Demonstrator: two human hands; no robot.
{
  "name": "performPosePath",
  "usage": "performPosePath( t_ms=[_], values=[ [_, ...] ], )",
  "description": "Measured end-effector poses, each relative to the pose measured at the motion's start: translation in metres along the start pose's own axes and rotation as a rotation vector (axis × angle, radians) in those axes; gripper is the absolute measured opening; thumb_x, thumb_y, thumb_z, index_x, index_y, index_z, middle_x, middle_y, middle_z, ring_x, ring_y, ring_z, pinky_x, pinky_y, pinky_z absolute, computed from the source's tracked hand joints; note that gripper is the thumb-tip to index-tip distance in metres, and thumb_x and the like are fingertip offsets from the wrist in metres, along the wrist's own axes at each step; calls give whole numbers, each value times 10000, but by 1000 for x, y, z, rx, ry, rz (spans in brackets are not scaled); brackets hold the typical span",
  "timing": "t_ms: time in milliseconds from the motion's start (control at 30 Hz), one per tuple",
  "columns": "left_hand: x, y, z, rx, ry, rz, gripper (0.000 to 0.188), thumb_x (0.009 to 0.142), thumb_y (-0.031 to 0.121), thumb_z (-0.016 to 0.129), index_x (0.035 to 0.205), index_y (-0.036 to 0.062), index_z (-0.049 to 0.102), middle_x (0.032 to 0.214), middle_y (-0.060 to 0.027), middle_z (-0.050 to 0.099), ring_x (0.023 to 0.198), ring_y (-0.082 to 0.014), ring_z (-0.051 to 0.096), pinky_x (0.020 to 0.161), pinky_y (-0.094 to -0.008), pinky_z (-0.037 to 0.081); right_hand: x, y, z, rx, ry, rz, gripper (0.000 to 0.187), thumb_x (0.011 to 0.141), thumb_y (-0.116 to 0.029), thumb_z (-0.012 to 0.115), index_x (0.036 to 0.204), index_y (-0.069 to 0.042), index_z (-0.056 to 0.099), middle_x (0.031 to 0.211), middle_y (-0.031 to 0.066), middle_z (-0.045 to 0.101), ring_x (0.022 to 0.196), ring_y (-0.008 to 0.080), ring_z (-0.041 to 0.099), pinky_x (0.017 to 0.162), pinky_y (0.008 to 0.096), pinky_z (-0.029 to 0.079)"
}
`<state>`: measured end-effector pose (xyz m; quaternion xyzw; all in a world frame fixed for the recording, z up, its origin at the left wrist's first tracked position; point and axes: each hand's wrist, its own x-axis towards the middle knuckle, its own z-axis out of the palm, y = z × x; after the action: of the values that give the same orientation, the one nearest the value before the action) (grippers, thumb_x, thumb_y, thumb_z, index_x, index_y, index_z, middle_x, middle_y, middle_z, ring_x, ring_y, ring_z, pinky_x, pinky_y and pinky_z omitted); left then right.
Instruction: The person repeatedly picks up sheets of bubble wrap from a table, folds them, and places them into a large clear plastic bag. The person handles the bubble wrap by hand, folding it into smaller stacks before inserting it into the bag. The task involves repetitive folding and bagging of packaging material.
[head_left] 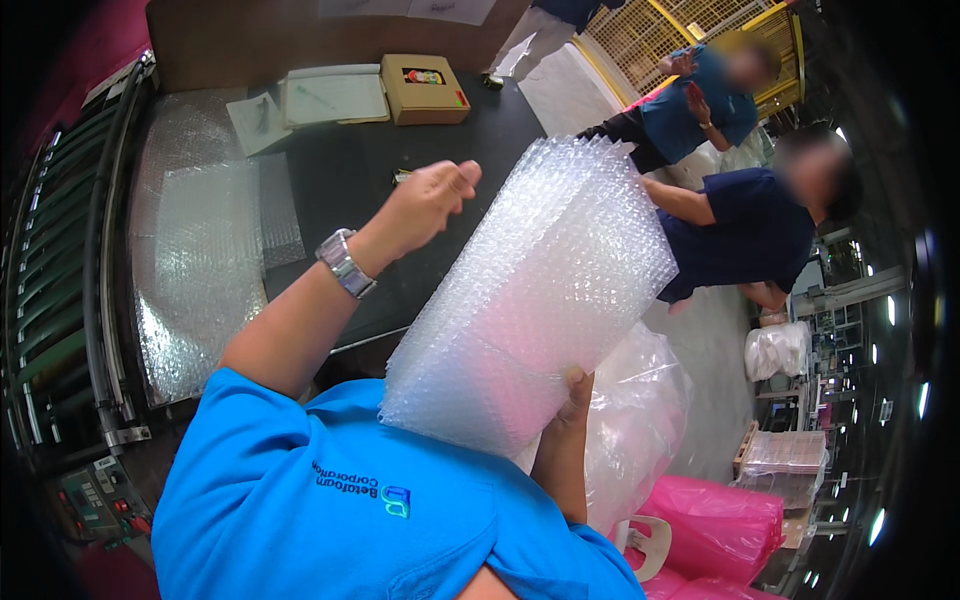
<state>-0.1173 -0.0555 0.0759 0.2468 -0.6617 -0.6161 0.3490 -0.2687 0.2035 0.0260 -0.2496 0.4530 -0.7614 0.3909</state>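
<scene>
A thick stack of clear bubble wrap (540, 290) slants across my front, with its lower end against my blue shirt. My right hand (575, 395) grips its near right edge; the thumb lies on the front and the other fingers are hidden behind. To the left of the stack, my left hand (435, 205) is raised over the dark table (390, 160), a metal watch on its wrist. Its fingers are curled closed, and nothing shows in them. More bubble wrap sheets (200, 220) lie flat on the left part of the table.
A cardboard box (425, 90), an open notebook (335, 95) and a loose paper (257, 123) lie at the table's back. Rollers (60, 290) run along the left. Two people (740, 225) stand to the right. Clear plastic (635, 400) and pink bags (715, 525) fill the lower right.
</scene>
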Motion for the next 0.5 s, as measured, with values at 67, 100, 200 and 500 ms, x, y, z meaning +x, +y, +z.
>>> performPosePath(
  t_ms=[67, 100, 200, 500],
  values=[
    [0, -14, 13, 165, -34, 101, 483, 883, 459, 444, 718, 13, 529, 589, -42, 458, 492, -96, 404, 476, -252, 367, -1, 1, 2, -19, 14, 25, 923, 595, -317, 750, 1303, 2, 252, 1191, 141, 441, 1074, 274, 478, 889, 376, 422],
    [-1, -19, 18, 120, -38, 113, 476, 889, 443, 441, 713, 9, 525, 583, -47, 450, 500, -101, 392, 486, -262, 367, 0, 2, 2, -19, 8, 33, 904, 593, -327, 759, 1291, -11, 281, 1185, 134, 451, 1065, 276, 482, 882, 385, 431],
    [-5, -23, 27, 13, 11, 168, 449, 905, 392, 436, 696, 2, 511, 563, -51, 424, 522, -108, 357, 505, -280, 361, 3, 4, 3, -3, -7, 45, 858, 590, -344, 775, 1266, -39, 343, 1172, 120, 472, 1048, 279, 491, 866, 401, 451],
    [10, -11, 1, -279, 415, 254, 312, 890, 357, 488, 738, 84, 485, 640, 33, 456, 494, -25, 391, 437, -160, 329, -2, 5, -2, 36, -10, 59, 843, 592, -335, 779, 1256, -35, 353, 1159, 116, 480, 1036, 276, 502, 855, 398, 461]
  ],
)
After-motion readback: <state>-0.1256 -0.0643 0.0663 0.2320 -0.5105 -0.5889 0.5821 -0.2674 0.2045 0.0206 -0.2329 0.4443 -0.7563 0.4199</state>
